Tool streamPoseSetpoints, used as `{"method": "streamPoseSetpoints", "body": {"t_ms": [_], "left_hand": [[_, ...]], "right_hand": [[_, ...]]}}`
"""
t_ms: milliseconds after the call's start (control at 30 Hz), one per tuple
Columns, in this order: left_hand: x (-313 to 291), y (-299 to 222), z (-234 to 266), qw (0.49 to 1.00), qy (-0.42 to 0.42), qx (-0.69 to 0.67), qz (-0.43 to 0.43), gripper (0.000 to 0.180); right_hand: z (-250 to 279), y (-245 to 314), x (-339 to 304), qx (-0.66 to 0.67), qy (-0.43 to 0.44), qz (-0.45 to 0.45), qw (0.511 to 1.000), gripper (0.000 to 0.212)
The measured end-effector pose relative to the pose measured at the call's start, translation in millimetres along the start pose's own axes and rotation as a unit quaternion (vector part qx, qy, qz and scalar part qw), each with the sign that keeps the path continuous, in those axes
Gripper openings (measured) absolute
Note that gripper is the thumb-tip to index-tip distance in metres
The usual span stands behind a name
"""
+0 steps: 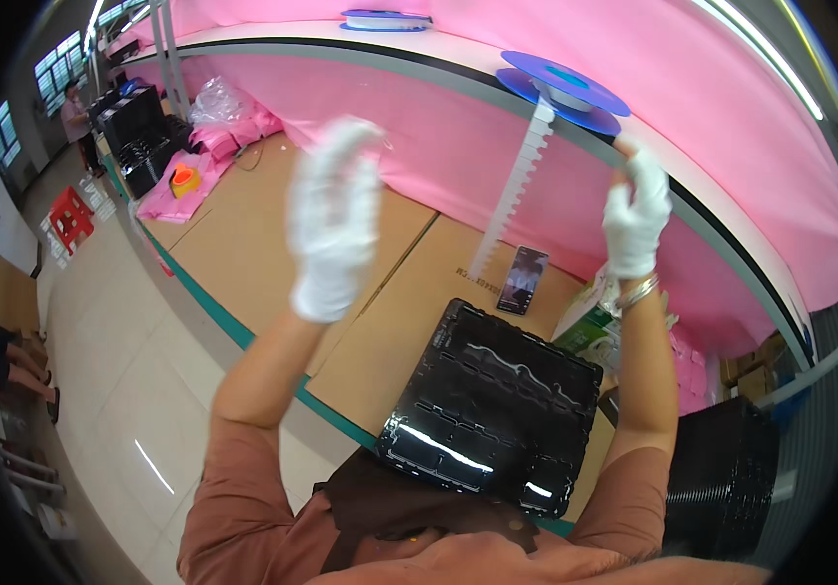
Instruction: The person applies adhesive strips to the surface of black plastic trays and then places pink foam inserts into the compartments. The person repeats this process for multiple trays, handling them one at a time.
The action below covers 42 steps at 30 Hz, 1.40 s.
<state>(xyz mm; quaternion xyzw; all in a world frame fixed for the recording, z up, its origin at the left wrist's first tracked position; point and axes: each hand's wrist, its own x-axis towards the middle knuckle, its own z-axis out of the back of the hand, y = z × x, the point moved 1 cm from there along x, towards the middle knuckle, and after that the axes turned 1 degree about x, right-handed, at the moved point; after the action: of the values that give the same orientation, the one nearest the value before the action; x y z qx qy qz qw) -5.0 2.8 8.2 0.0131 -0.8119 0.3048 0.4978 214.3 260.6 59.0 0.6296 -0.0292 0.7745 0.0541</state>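
Both of my hands wear white gloves and are raised above the cardboard-covered bench. My left hand (334,224) is up over the left part of the cardboard, its fingers pointing upward and smeared by motion, so its grip is unclear. In front of the shelf edge, my right hand (637,216) has curled fingers and bare fingertips beside the blue reel (590,95); anything held there is too small to make out. From that reel a white notched strip (515,190) hangs down to the bench. A glossy black plastic panel (502,390) lies in front of me, touched by neither hand.
A phone (522,279) stands behind the panel, next to a green-and-white box (590,317). Another blue reel (386,20) is on the shelf (458,64). Orange tape (185,180) lies on pink sheeting at the far left. Stacked black panels (721,478) stand at right.
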Motion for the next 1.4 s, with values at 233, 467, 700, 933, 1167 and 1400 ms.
{"method": "streamPoseSetpoints", "body": {"t_ms": [233, 467, 700, 933, 1167, 1400], "left_hand": [[-114, 195, -20, 0.88, 0.21, 0.305, 0.299, 0.086], [-128, 147, -62, 0.849, 0.211, 0.132, 0.466, 0.037], [-139, 151, -73, 0.852, 0.128, -0.118, 0.493, 0.024], [-137, 121, -46, 0.86, -0.055, -0.107, 0.497, 0.026], [-131, 104, -41, 0.827, 0.055, -0.031, 0.558, 0.045], [-146, 76, -36, 0.803, 0.079, 0.117, 0.579, 0.023]], "right_hand": [[-85, -10, 62, -0.112, 0.139, 0.103, 0.979, 0.034], [-85, -60, 52, -0.076, 0.18, 0.059, 0.979, 0.029], [-80, -77, 52, -0.096, 0.188, 0.043, 0.977, 0.029], [-76, -61, 72, -0.014, 0.221, 0.073, 0.972, 0.033], [-80, -41, 77, -0.112, 0.17, 0.095, 0.975, 0.027], [-77, -38, 80, -0.129, 0.236, -0.013, 0.963, 0.022]]}}
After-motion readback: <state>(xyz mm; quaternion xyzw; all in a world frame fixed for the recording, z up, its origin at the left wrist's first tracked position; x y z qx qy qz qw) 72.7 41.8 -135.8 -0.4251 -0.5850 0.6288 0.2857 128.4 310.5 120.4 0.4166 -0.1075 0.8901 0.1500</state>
